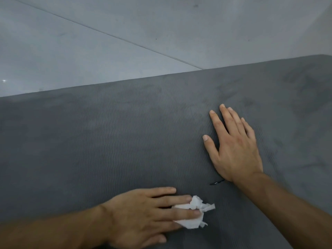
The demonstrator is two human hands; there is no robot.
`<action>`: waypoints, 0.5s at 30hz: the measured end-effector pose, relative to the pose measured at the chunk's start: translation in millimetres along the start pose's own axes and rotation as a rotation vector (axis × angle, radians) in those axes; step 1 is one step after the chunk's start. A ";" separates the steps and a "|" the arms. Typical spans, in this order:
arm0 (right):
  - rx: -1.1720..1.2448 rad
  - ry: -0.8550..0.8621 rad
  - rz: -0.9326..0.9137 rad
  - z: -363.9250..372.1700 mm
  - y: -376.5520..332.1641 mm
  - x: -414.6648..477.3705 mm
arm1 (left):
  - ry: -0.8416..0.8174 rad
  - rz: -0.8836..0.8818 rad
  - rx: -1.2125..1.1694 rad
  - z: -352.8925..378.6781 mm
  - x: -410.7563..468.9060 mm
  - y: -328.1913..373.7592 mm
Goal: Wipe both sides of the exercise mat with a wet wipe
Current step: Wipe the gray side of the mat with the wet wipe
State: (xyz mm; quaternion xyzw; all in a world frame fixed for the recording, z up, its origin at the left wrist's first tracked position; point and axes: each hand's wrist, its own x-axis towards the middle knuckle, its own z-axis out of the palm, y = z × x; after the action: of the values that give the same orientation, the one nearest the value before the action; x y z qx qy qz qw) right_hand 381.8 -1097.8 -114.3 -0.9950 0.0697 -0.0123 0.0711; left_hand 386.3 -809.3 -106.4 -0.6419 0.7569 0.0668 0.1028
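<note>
Left hand (143, 212) is lying flat, straight fingers pressing the crumpled wet wipe (197, 205) onto the exercise mat (107, 132), likely mid-stroke. Right hand (235, 151) is resting flat, holding nothing, probably pinning the mat against the floor (71, 51).

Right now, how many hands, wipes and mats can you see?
hands: 2 (left hand, right hand)
white wet wipe: 1
grey exercise mat: 1
total: 4
</note>
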 end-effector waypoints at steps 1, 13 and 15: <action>0.001 0.000 0.001 0.1 0.4 0.1 | -0.002 0.011 -0.014 0.6 -3.0 -5.6; 0.015 -0.001 0.004 1.9 0.3 0.0 | 0.088 -0.804 -0.394 3.7 -43.3 -160.8; 0.012 -0.001 0.006 2.2 0.6 0.2 | 0.087 -0.861 -0.397 4.7 -44.8 -173.3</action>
State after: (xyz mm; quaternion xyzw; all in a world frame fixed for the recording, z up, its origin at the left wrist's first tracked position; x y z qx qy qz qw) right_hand 382.0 -1098.1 -116.5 -0.9943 0.0726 -0.0118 0.0772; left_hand 564.4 -794.3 -94.7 -0.9066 0.3983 0.1346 -0.0354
